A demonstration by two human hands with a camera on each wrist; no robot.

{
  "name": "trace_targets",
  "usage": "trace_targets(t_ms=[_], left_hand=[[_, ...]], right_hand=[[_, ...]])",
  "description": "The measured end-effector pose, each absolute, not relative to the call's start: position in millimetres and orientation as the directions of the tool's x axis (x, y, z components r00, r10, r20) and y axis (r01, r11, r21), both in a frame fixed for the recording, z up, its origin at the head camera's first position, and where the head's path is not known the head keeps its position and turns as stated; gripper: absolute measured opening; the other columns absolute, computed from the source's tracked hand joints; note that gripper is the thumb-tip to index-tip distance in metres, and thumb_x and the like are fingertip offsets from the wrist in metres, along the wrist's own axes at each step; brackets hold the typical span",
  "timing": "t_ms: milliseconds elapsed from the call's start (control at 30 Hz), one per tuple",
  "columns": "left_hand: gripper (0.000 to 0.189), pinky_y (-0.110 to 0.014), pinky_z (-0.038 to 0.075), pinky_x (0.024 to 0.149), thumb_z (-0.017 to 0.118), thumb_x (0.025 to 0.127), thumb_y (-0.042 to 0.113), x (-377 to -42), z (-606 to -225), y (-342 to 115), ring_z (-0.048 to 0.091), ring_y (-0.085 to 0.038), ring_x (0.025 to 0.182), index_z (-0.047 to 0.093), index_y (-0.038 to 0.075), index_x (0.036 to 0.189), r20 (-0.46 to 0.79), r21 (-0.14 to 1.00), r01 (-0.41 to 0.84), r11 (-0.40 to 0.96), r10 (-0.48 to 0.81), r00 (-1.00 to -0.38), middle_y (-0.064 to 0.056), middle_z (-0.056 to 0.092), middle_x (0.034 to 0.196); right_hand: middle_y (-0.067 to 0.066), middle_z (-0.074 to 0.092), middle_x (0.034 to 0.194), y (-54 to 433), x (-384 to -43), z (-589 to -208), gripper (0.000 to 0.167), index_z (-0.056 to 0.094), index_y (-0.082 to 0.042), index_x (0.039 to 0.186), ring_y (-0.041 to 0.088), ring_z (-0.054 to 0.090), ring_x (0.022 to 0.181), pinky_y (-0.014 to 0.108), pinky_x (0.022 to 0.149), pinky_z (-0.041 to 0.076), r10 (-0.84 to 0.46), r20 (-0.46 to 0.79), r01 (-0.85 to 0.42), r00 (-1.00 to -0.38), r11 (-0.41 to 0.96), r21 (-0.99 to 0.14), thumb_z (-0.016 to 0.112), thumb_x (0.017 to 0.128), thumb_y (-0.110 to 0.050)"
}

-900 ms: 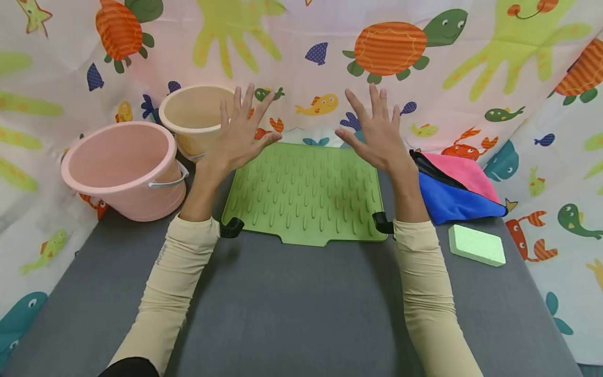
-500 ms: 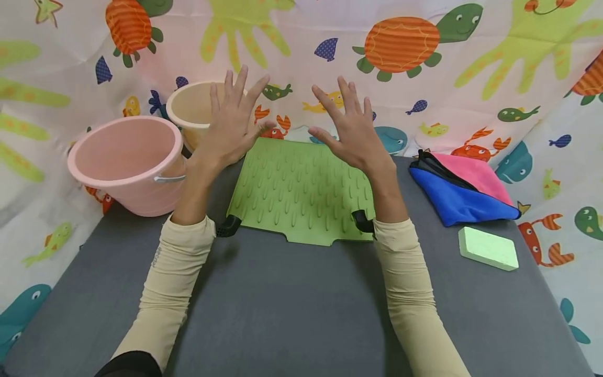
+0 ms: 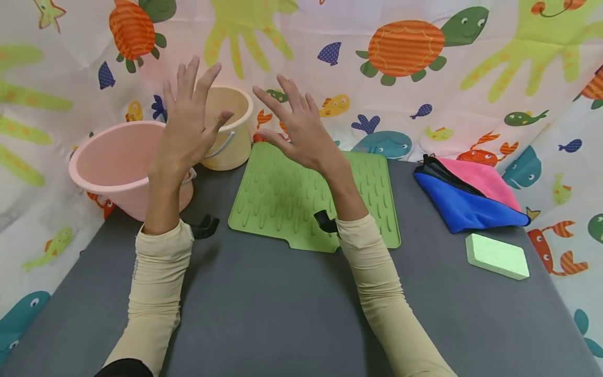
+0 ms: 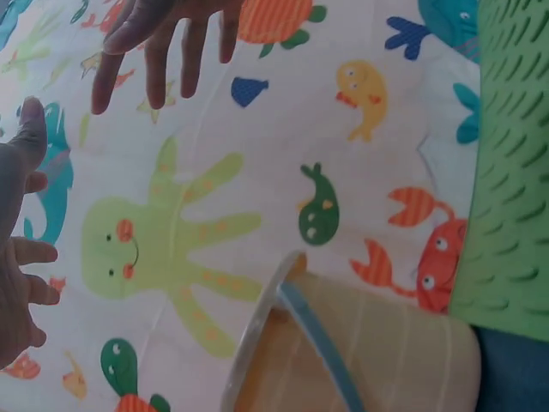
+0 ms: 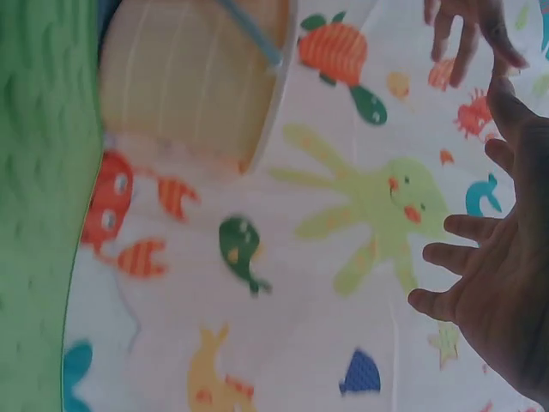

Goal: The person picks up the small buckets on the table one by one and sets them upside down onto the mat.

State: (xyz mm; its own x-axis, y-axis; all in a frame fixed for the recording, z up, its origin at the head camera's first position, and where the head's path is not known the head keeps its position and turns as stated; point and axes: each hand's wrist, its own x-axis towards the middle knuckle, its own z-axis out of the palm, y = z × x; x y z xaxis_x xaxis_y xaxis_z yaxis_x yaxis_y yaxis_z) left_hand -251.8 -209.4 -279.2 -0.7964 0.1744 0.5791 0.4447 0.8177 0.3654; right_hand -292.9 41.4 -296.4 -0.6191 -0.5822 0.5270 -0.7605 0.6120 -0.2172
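My left hand (image 3: 183, 125) hovers with fingers spread and straight, overlapping the pink bucket (image 3: 113, 195) and the cream bucket (image 3: 235, 149) in the head view. My right hand (image 3: 301, 128) hangs in the air above the green ridged mat (image 3: 268, 209), palm turned inward and fingers extended. Neither hand holds anything. In the left wrist view, the left hand (image 4: 17, 249) shows at the left edge, and the cream bucket (image 4: 377, 343) with its handle at the bottom. The right wrist view has the right hand (image 5: 506, 240) at the right edge.
Folded blue and pink cloths (image 3: 466, 199) with black edging lie at the right, behind a pale green sponge (image 3: 497, 256). A grey surface (image 3: 268, 303) carries everything. Behind it hangs a curtain (image 3: 311, 78) printed with sea animals.
Both hands have moved left, the left one from beside the cream bucket to over the pink bucket's edge. The buckets, mat, cloths and sponge stay in place; the head view shifts slightly.
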Motion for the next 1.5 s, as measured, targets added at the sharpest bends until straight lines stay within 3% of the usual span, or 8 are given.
trace_targets(t_ms=[200,333,500,800,1067,1300,1500], left_hand=[[0.096,-0.060,-0.013,0.131,0.032,0.092,0.086,-245.9,-276.1,-232.1,0.002,-0.037,0.165,0.023,0.028,0.167,0.582,0.403,0.385,0.830,0.092,-0.808,-0.011,0.012,0.178],[0.087,-0.062,-0.014,0.130,0.041,0.096,0.079,-238.4,-276.2,-254.7,0.009,-0.028,0.166,0.023,0.033,0.167,0.560,0.469,0.293,0.834,-0.024,-0.828,-0.005,0.019,0.177],[0.089,-0.071,-0.002,0.128,0.040,0.096,0.080,-232.5,-279.5,-278.9,0.019,-0.027,0.164,0.023,0.028,0.167,0.486,0.514,0.173,0.840,-0.118,-0.866,-0.005,0.027,0.174],[0.077,-0.063,0.013,0.132,0.041,0.107,0.059,-230.2,-283.6,-312.4,0.018,-0.035,0.164,0.016,0.022,0.169,0.302,0.517,-0.045,0.855,-0.232,-0.925,-0.007,0.018,0.177],[0.078,-0.074,0.022,0.123,0.041,0.107,0.056,-217.4,-296.2,-346.6,0.021,-0.048,0.158,0.016,0.016,0.169,0.121,0.505,-0.186,0.843,-0.282,-0.952,-0.018,0.015,0.176],[0.080,-0.079,0.028,0.116,0.039,0.107,0.055,-214.8,-299.5,-370.4,0.028,-0.057,0.147,0.021,0.004,0.166,0.055,0.451,-0.192,0.871,-0.242,-0.969,-0.035,0.025,0.166],[0.082,-0.078,0.027,0.117,0.039,0.107,0.056,-210.1,-298.7,-382.4,0.028,-0.058,0.147,0.020,0.001,0.165,0.034,0.440,-0.220,0.870,-0.261,-0.965,-0.035,0.026,0.165]], right_hand=[[0.017,0.023,0.173,1.6,-287.3,-300.7,0.066,0.040,-0.025,0.162,0.031,0.026,0.162,0.054,0.132,0.020,-0.581,0.606,-0.818,-0.543,0.528,-0.226,0.060,0.104,-0.050],[0.019,0.031,0.169,-25.6,-281.6,-311.1,0.061,0.045,-0.018,0.158,0.031,0.034,0.158,0.048,0.129,0.030,-0.615,0.624,-0.863,-0.483,0.455,-0.219,0.060,0.105,-0.044],[0.017,0.035,0.167,-49.6,-271.0,-322.8,0.060,0.044,-0.022,0.159,0.027,0.032,0.159,0.050,0.127,0.034,-0.712,0.545,-0.885,-0.443,0.444,-0.139,0.058,0.106,-0.046],[0.020,0.041,0.164,-77.4,-259.5,-337.3,0.056,0.052,-0.019,0.154,0.027,0.048,0.148,0.044,0.120,0.045,-0.776,0.533,-0.901,-0.337,0.430,0.058,0.061,0.105,-0.044],[0.017,0.047,0.160,-100.1,-250.7,-347.8,0.050,0.055,-0.026,0.149,0.024,0.052,0.145,0.039,0.111,0.051,-0.819,0.468,-0.900,-0.331,0.423,0.103,0.063,0.104,-0.045],[0.019,0.037,0.166,-112.9,-247.2,-353.4,0.049,0.055,-0.030,0.150,0.027,0.040,0.155,0.045,0.119,0.046,-0.843,0.419,-0.916,-0.338,0.397,0.060,0.066,0.103,-0.041],[0.018,0.032,0.167,-119.5,-243.2,-354.0,0.047,0.051,-0.033,0.153,0.024,0.038,0.155,0.042,0.120,0.045,-0.849,0.377,-0.910,-0.370,0.412,0.036,0.060,0.107,-0.037]])
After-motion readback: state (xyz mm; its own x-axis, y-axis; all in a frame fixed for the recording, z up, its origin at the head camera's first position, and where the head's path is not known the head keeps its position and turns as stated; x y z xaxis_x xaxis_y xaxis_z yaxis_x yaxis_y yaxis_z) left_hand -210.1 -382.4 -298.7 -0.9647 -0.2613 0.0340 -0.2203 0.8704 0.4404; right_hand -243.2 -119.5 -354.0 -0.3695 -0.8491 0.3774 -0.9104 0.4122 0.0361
